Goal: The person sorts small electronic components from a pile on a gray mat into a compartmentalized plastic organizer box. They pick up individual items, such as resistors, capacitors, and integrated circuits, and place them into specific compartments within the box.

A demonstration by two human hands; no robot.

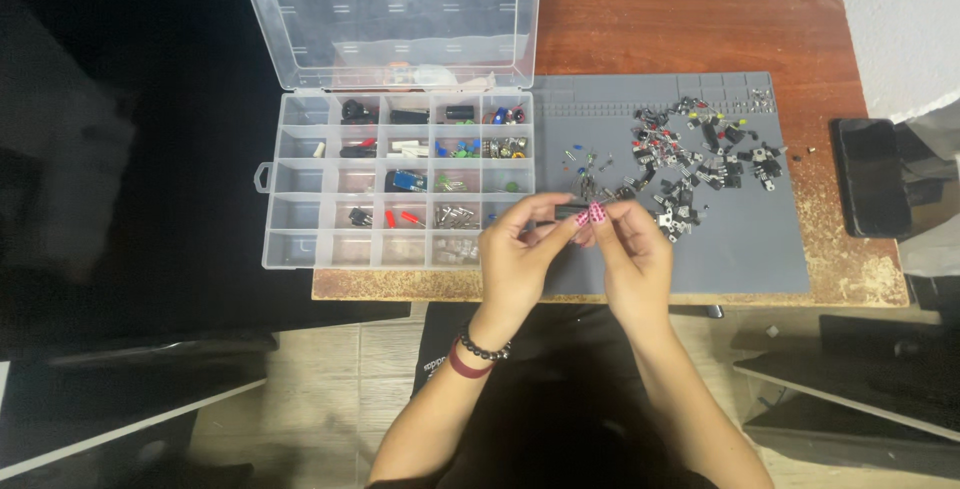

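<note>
Sorting looks about half done: the clear plastic compartment organiser box [395, 179] with its lid raised already holds parts in many cells, while a loose heap of small black electronic components [695, 164] waits on the grey silicone mat [750, 249] on the worktop. Left hand [515, 259] and right hand [632, 254] pinch one small black component [570, 211] between them, above the mat's near left edge.

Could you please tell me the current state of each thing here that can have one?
Organizer box: lid open, compartments partly filled.
Small black component: held between both hands.
Left hand: pinching the component.
Right hand: pinching the component.
Loose components: scattered on grey mat.
Phone: screen dark.
</note>
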